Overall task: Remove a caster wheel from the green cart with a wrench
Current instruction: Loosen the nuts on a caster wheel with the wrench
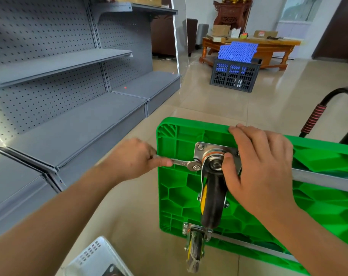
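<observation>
The left hand [132,159] grips the wrench [184,163] on a bolt near the green cart [177,188] corner; the right hand [258,168] holds the caster wheel [214,198], fingers curled over the cart's edge.

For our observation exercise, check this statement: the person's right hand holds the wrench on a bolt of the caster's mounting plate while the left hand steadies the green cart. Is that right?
Not quite: the hands are swapped. In the head view the left hand grips the wrench on the mounting-plate bolt, while the right hand steadies the green cart, its fingers over the top edge and thumb by the caster.
</observation>
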`<state>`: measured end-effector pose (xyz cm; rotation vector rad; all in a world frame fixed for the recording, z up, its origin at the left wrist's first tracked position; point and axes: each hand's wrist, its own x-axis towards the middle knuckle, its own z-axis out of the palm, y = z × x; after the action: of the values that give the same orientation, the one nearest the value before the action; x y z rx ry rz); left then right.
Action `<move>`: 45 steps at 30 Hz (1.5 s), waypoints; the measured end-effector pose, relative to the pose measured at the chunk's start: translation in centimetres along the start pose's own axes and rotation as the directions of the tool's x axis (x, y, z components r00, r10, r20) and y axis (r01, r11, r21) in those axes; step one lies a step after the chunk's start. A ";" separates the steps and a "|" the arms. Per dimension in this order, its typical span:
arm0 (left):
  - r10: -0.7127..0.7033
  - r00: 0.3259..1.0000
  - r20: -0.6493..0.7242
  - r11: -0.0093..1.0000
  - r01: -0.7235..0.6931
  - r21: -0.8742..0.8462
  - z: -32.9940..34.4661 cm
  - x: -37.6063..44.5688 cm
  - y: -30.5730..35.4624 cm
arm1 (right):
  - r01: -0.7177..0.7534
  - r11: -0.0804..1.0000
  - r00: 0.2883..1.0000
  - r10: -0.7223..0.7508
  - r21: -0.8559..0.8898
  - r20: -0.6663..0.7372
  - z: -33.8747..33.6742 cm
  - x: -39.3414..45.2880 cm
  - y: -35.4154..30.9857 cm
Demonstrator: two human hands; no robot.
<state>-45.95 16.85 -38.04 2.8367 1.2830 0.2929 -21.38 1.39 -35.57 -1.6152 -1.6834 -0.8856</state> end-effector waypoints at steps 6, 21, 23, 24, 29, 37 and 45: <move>-0.184 0.932 0.312 0.936 0.263 -0.233 13.1 -6.9 0.9 | -0.022 0.999 0.998 0.020 -0.039 -0.057 0.9 -0.5 -0.2; -0.095 0.995 0.016 0.925 0.095 -0.367 3.3 -5.5 -0.3 | -0.013 0.999 0.999 0.011 -0.046 -0.036 0.5 -0.5 -0.3; -0.083 0.996 0.011 0.959 0.083 -0.269 0.9 -5.3 0.6 | -0.016 0.998 1.000 0.015 -0.053 -0.022 0.3 -0.4 -0.4; -0.096 0.995 0.019 0.975 0.098 -0.201 -0.1 -5.2 1.0 | -0.013 0.998 1.000 0.012 -0.058 -0.014 0.2 -0.4 -0.4; -0.183 0.983 0.011 0.983 0.183 0.014 -3.0 -4.6 2.3 | -0.001 0.998 0.999 0.003 -0.066 0.034 -0.2 -0.3 -0.2; -0.228 0.973 0.044 0.948 0.212 0.236 -5.8 -3.9 3.6 | 0.003 0.997 0.998 0.002 -0.080 0.070 -0.5 -0.3 -0.1; -0.243 0.970 0.021 0.919 0.223 0.326 -8.0 -3.2 4.7 | 0.002 0.997 0.998 0.003 -0.077 0.057 -0.3 -0.4 -0.2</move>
<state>-45.95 10.80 -30.24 2.8666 1.7827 -0.0129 -21.58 0.89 -35.70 -1.7068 -1.7065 -0.9223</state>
